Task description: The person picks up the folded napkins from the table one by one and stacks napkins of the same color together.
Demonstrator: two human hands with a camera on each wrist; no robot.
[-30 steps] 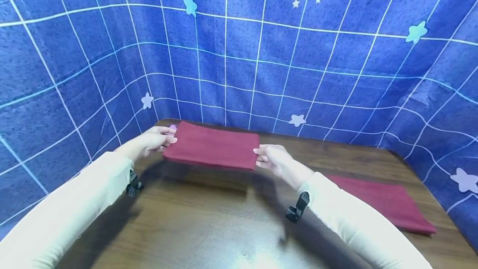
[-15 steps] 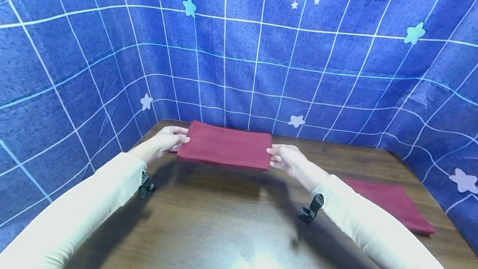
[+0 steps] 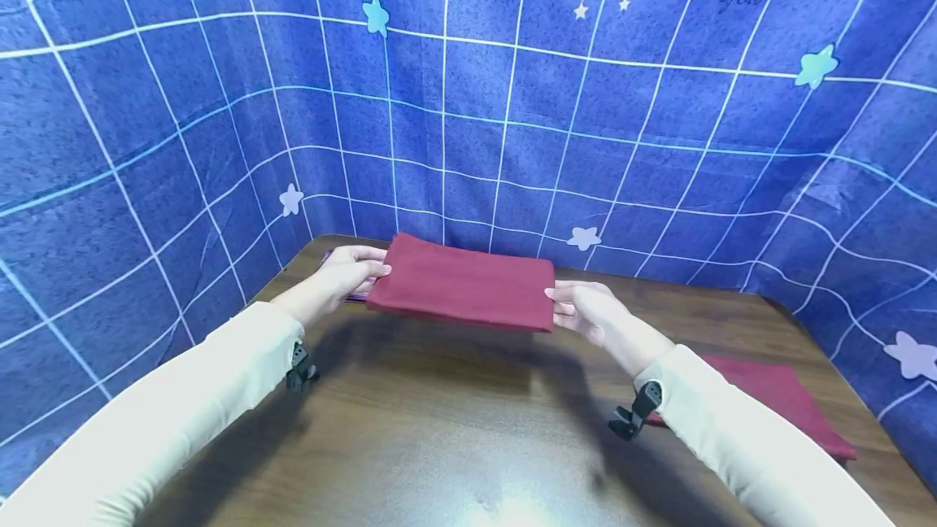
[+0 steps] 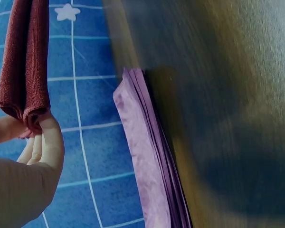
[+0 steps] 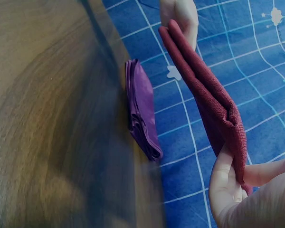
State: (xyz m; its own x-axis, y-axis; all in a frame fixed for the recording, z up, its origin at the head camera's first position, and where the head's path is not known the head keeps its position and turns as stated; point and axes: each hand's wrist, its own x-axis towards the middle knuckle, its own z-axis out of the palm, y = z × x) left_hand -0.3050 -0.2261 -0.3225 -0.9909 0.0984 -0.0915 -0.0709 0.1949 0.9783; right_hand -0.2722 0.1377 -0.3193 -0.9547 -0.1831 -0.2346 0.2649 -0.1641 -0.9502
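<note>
A folded dark red cloth (image 3: 464,283) hangs level above the table between my two hands. Its left end is pinched by my left hand (image 3: 344,276), thumb on top and fingers beneath. My right hand (image 3: 591,311) grips the opposite end in the same way. Seen edge-on in the right wrist view, the red cloth (image 5: 206,90) shows thick folded layers. Below it on the table lies a folded purple cloth (image 5: 142,111), apart from both hands. In the head view the red cloth and my left hand hide most of that purple cloth (image 3: 359,296).
A second folded red cloth (image 3: 779,397) lies at the right of the wooden table (image 3: 439,437), partly behind my right sleeve. A blue curtain (image 3: 476,104) with white grid lines and stars stands along the back and sides.
Both hands have carried the red cloth to the right above the table, keeping it stretched level. More of the purple cloth shows at the left. The second red cloth has stayed put.
</note>
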